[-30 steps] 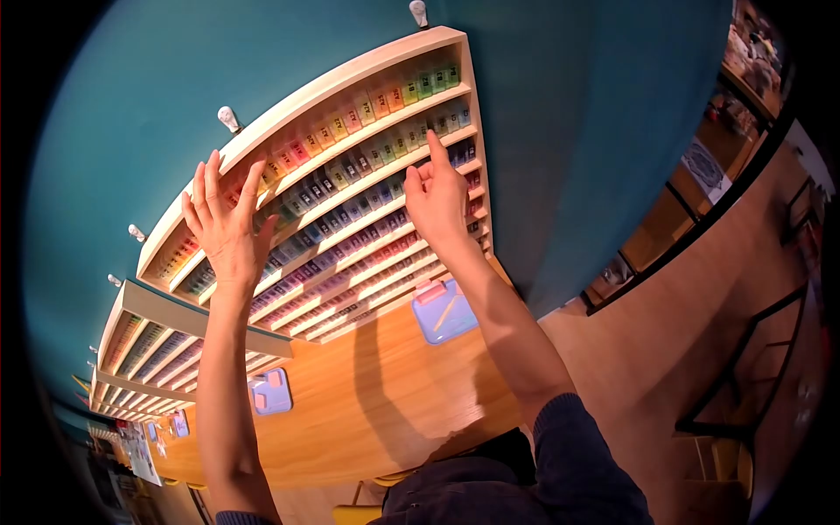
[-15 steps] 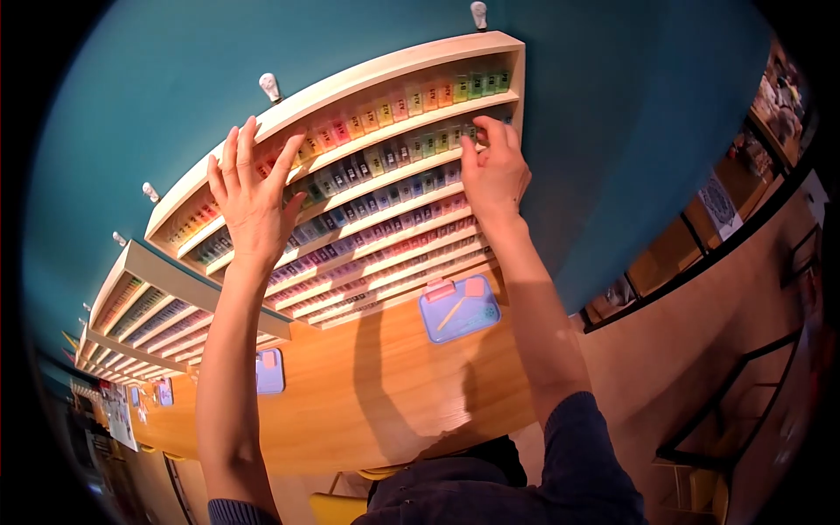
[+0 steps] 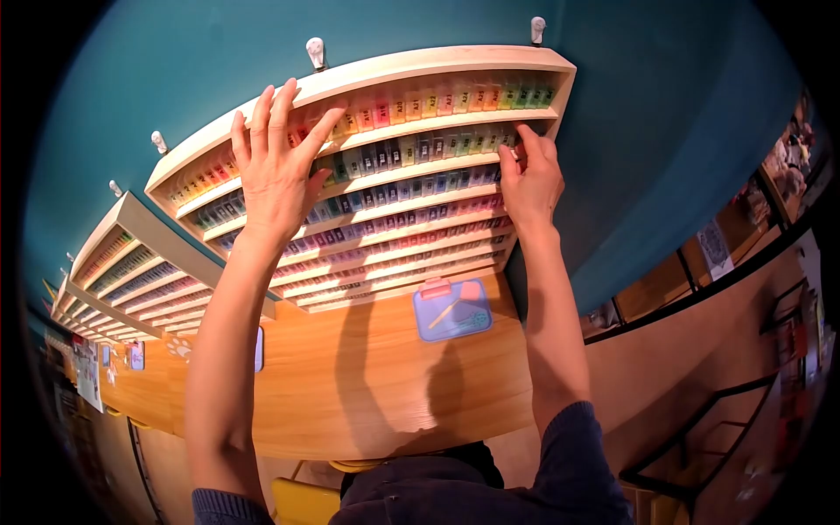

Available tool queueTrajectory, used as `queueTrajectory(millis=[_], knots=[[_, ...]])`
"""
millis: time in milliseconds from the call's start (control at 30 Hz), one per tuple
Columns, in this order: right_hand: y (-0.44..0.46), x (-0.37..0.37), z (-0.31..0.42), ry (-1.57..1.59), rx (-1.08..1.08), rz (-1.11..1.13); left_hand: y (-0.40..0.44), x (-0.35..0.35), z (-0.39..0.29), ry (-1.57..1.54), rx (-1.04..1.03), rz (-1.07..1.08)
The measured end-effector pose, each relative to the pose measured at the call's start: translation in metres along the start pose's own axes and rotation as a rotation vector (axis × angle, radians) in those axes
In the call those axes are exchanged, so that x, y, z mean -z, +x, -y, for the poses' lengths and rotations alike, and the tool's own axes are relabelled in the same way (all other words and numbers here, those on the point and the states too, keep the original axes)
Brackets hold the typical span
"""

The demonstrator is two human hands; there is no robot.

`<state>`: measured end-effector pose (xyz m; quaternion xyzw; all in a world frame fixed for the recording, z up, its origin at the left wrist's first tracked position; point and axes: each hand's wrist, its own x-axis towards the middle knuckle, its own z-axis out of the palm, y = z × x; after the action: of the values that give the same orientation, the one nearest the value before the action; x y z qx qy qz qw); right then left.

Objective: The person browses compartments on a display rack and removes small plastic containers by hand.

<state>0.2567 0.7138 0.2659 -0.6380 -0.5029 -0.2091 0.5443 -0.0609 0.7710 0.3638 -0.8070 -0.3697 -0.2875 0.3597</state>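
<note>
The rack (image 3: 455, 58) in front of both hands is pale, smooth wood, with a gently bowed look to its top board and straight shelf strips stepping down below the fingers. Its shelves carry close-set rows of small, upright, see-through boxes that look like plastic, slim and rectangular, many with dark printed codes on the front.

The row of boxes (image 3: 449, 101) beyond and to the right of the left hand's fingertips is the brightest: red and pink near that hand, then yellow and orange, turning green above the right hand. The second row of boxes (image 3: 423, 147), level with the right fingertips, runs leftward from them in green, grey and dark tones. Lower rows, beneath and between the hands, show blue, purple and red.

The left hand (image 3: 278, 185) is spread and holds nothing, its fingers fanned before the top shelves; whether a fingertip touches the wood cannot be told. The right hand (image 3: 533, 179) is at the right end of the second row, thumb and forefinger bent towards the boxes; whether they pinch one cannot be told.

Below the right hand, a flat lilac tray (image 3: 427, 308) with rounded corners lies on the wood-grained tabletop (image 3: 297, 354), bearing a slender yellow stick (image 3: 444, 315) and pink pieces. Matte teal wall (image 3: 420, 22) rises beyond both hands.
</note>
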Motion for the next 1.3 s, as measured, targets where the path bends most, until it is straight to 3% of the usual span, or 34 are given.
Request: queueTrajectory(millis=[233,333,400,600,1300], knots=[[0.002,0.001,0.001,0.041,0.008,-0.126,0.0,-0.002,0.001,-0.038,0.011,-0.03],[0.0,-0.002,-0.004,0.179,-0.079,-0.096,-0.001,-0.003,0.001,-0.04,0.012,-0.044],[-0.005,-0.004,-0.004,0.557,-0.297,-0.184,-0.001,-0.003,0.001,-0.046,0.011,-0.038],[-0.012,-0.007,-0.011,0.819,-0.327,-0.183,-0.002,-0.006,0.001,-0.059,0.018,-0.033],[-0.027,-0.012,-0.001,0.879,-0.442,-0.243,-0.002,-0.008,0.002,-0.077,0.03,-0.049]])
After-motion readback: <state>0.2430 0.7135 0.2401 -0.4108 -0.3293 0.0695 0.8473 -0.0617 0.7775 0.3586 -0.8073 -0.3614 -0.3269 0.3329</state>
